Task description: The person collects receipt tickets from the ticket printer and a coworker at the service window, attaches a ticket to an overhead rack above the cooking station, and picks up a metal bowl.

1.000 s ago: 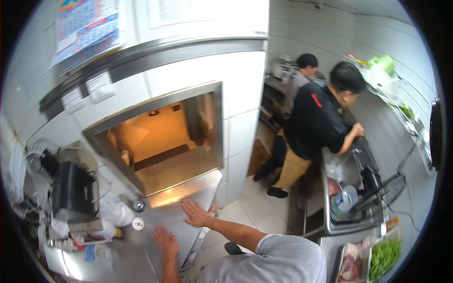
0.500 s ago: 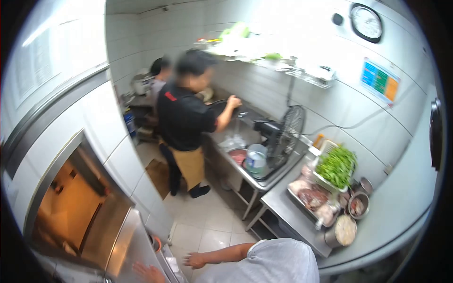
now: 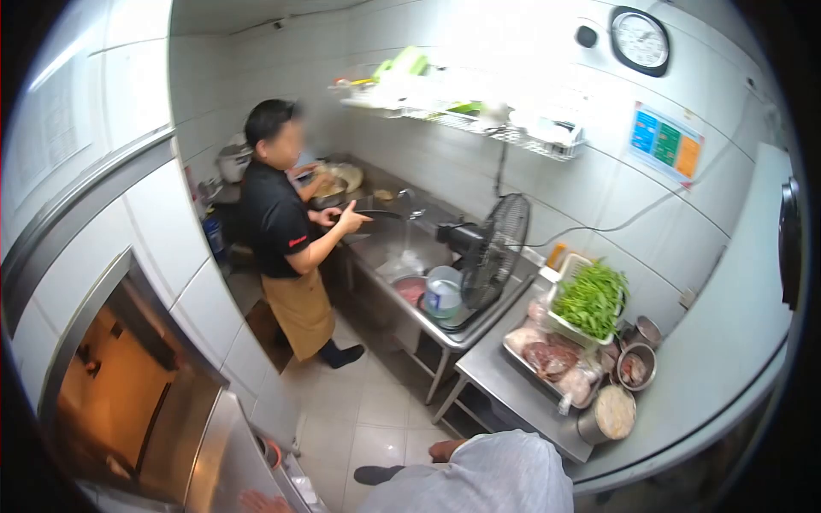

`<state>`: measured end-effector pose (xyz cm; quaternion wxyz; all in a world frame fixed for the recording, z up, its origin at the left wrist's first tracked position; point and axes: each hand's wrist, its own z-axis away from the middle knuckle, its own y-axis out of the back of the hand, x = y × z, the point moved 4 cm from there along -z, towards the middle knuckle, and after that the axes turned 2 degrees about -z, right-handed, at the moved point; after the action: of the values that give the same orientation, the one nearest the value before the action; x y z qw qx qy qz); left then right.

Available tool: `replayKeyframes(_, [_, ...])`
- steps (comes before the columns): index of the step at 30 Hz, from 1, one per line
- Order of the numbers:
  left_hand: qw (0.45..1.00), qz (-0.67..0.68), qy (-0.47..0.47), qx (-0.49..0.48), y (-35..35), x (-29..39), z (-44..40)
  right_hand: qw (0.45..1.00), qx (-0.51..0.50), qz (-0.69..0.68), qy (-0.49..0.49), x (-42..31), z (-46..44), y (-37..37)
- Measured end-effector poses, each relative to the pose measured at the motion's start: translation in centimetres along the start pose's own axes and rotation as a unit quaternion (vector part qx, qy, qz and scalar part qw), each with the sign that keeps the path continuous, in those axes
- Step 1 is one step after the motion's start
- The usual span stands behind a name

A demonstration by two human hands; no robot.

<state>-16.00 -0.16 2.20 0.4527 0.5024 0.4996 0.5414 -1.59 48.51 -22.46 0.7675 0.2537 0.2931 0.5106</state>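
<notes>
Looking through the head camera, I have my two hands well apart. My left hand (image 3: 263, 502), blurred at the bottom edge of view, lies on the steel bench (image 3: 226, 446) with its fingers extended, just right of the orange-lit hatch (image 3: 113, 402). My right hand (image 3: 443, 451) is beside the grey shirt (image 3: 479, 484), which partly hides it, so I cannot tell how its fingers stand. Right of that hand, a side bench (image 3: 492, 376) carries raw meat (image 3: 552, 357) and leafy greens (image 3: 590, 297). Well beyond both hands, a co-worker (image 3: 275, 224) grips a dark pan (image 3: 385, 217).
</notes>
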Motion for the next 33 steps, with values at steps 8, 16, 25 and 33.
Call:
replayKeyframes(8, [0.998,0.053,-0.012,0.027,-1.4,-0.6,4.4,0.897,0.186,-0.034,0.400,-27.5,-2.8,13.2])
replayKeyframes(16, [0.991,0.065,0.088,0.078,0.0,-3.1,10.3,0.714,0.310,-0.006,0.627,-46.7,7.0,23.9])
replayKeyframes(25, [0.984,0.009,0.156,0.089,0.4,-4.9,11.4,0.692,0.250,0.068,0.674,-55.9,6.9,19.4])
replayKeyframes(33, [0.984,0.007,0.159,0.075,1.1,-4.9,10.8,0.716,0.202,0.214,0.633,-55.8,3.4,15.0])
